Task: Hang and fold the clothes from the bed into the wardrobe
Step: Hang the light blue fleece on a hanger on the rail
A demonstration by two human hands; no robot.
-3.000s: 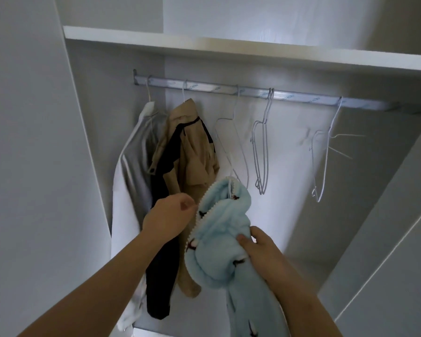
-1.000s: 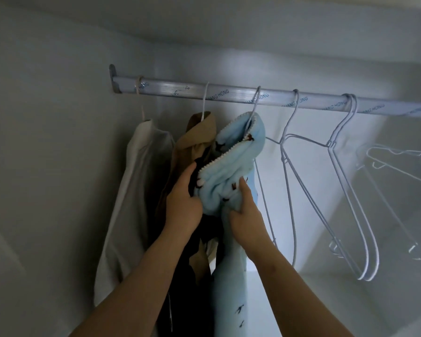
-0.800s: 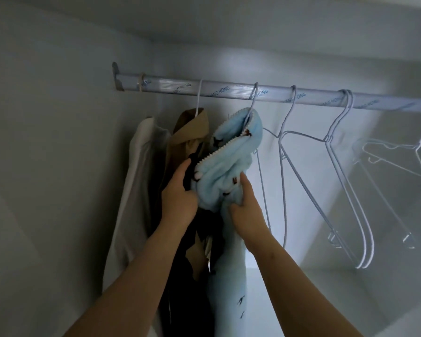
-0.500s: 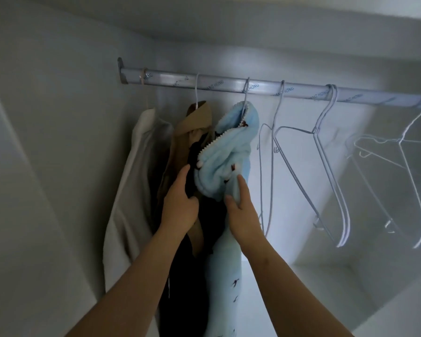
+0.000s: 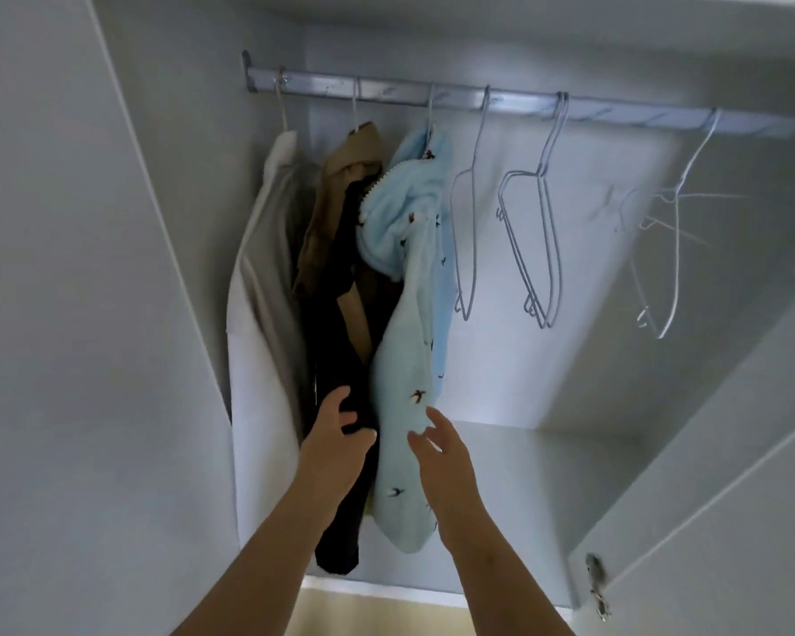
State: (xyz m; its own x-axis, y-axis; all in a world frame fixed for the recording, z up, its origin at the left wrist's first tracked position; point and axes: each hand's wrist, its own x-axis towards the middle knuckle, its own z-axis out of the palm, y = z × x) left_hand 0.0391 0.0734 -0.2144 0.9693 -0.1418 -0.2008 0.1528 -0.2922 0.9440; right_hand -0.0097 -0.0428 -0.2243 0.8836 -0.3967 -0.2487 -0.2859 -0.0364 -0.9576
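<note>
Blue garment [image 5: 405,406] hanging on the rail [image 5: 616,114], centre frame.
Left hand [image 5: 336,447] and right hand [image 5: 441,456] are flanking its lower part, fingers spread, grasping nothing.

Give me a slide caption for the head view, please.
Left hand and right hand, open, flank the blue garment hung on the rail beside empty wire hangers.

Single head-worn wide-angle view, facing up into the wardrobe [image 5: 570,360]; rail [image 5: 519,104] close above
</note>
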